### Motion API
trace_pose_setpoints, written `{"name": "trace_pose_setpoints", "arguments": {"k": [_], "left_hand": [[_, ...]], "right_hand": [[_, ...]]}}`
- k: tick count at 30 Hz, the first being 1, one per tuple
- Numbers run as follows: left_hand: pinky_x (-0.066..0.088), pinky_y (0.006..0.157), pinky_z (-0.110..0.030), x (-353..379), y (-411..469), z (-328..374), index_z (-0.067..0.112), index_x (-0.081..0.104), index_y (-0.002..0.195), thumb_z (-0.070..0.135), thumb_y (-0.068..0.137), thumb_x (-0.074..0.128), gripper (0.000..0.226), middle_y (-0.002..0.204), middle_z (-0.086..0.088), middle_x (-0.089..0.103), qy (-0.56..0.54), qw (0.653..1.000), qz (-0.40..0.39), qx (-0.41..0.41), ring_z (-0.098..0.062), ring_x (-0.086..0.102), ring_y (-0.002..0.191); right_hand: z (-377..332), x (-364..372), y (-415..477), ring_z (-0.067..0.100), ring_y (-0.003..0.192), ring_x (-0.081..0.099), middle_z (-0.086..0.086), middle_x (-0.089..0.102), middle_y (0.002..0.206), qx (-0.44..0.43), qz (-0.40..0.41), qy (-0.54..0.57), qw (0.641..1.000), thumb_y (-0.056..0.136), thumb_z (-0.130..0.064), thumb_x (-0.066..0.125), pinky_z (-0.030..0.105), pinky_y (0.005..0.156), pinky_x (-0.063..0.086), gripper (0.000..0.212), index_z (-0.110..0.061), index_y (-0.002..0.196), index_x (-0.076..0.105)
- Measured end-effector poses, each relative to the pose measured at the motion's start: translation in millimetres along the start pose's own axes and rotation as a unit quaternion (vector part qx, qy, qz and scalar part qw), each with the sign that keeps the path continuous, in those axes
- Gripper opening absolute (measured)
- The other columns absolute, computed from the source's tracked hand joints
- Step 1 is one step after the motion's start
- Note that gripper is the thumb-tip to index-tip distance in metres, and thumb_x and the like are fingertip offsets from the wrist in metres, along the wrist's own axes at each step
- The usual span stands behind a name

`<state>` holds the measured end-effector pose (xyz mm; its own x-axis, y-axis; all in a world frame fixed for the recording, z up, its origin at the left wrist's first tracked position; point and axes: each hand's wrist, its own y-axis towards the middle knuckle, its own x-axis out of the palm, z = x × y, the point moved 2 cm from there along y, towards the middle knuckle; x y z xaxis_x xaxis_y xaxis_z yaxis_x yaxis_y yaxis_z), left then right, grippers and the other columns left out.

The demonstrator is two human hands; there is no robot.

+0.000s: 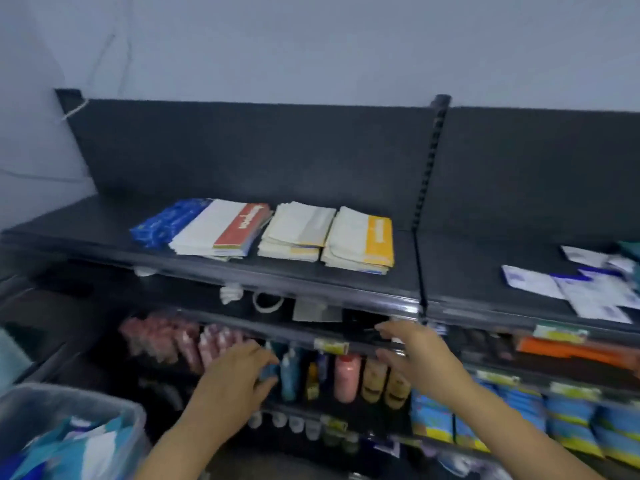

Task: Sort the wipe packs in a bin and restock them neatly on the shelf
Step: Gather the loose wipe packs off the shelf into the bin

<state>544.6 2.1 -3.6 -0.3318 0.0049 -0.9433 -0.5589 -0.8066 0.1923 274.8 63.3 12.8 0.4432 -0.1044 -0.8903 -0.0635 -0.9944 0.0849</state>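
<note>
The top shelf [104, 220] carries a row of wipe packs lying flat. A blue pack [162, 225] sits at the 9 o'clock end. Toward 3 o'clock come a red stack [221, 230], a white stack [298, 230] and a yellow stack [360, 240], each just beside the next. In the next bay, at 3 o'clock, loose packs [588, 292] lie scattered and overlapping.

Both hands are below that row, in front of the lower shelves and well apart from the stacks. The stacks lie at about 12 o'clock from them.

The left hand [239, 368] reaches in among the bottles [346, 375]. Its fingers [263, 355] and thumb curve around something blue, but the blur keeps me from telling whether they grasp it or merely pass in front of it.

The right hand [412, 351] is at the front edge of the shelf above the bottles. Its fingers [388, 329] are stretched out and released, thumb spread away below them, holding nothing that I can make out.

At 8 o'clock from the left hand stands the bin [52, 393], clear-walled. The binned packs [90, 448] inside it are blue, teal and white, lying jumbled. Neither hand touches the bin.

Pink pouches [166, 337] hang at 10 o'clock from the left hand.
</note>
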Motion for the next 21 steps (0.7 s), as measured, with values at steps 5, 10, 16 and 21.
{"name": "trace_pose_setpoints", "arguments": {"k": [5, 10, 16, 21], "left_hand": [[0.044, 0.085, -0.023, 42, 84, 124, 0.029, 0.062, 0.115, 0.033, 0.09, 0.062, 0.026, 0.109, 0.011, 0.054, -0.034, 0.998, -0.01, 0.058, -0.013, 0.052, 0.109], [0.039, 0.09, -0.017, 85, 153, 254, 0.033, 0.053, 0.123, 0.039, 0.094, 0.053, 0.03, 0.117, 0.016, 0.049, -0.041, 0.988, -0.032, 0.142, -0.006, 0.045, 0.113], [0.043, 0.092, -0.025, 128, 216, 374, 0.035, 0.054, 0.123, 0.041, 0.092, 0.055, 0.031, 0.12, 0.018, 0.05, -0.043, 0.971, -0.065, 0.224, -0.006, 0.046, 0.111], [0.039, 0.092, -0.02, 164, 265, 444, 0.034, 0.051, 0.126, 0.041, 0.092, 0.055, 0.035, 0.123, 0.018, 0.049, -0.053, 0.955, -0.1, 0.273, -0.004, 0.043, 0.113]], "right_hand": [[128, -77, -48, 0.013, 0.114, 0.053, -0.004, 0.059, 0.123, 0.061, 0.064, -0.018, 0.996, 0.09, -0.033, 0.061, 0.018, 0.088, 0.039, 0.043, -0.023, 0.13, 0.052], [240, -143, -98, 0.012, 0.116, 0.053, -0.004, 0.058, 0.127, 0.137, 0.113, -0.012, 0.984, 0.089, -0.032, 0.061, 0.019, 0.091, 0.039, 0.045, -0.023, 0.132, 0.051], [338, -195, -141, 0.016, 0.113, 0.056, -0.001, 0.062, 0.121, 0.2, 0.168, -0.019, 0.965, 0.086, -0.027, 0.066, 0.02, 0.087, 0.039, 0.045, -0.019, 0.128, 0.055], [405, -216, -152, 0.016, 0.119, 0.051, -0.001, 0.058, 0.128, 0.248, 0.182, -0.038, 0.951, 0.086, -0.025, 0.064, 0.023, 0.095, 0.037, 0.045, -0.02, 0.129, 0.053]]}}
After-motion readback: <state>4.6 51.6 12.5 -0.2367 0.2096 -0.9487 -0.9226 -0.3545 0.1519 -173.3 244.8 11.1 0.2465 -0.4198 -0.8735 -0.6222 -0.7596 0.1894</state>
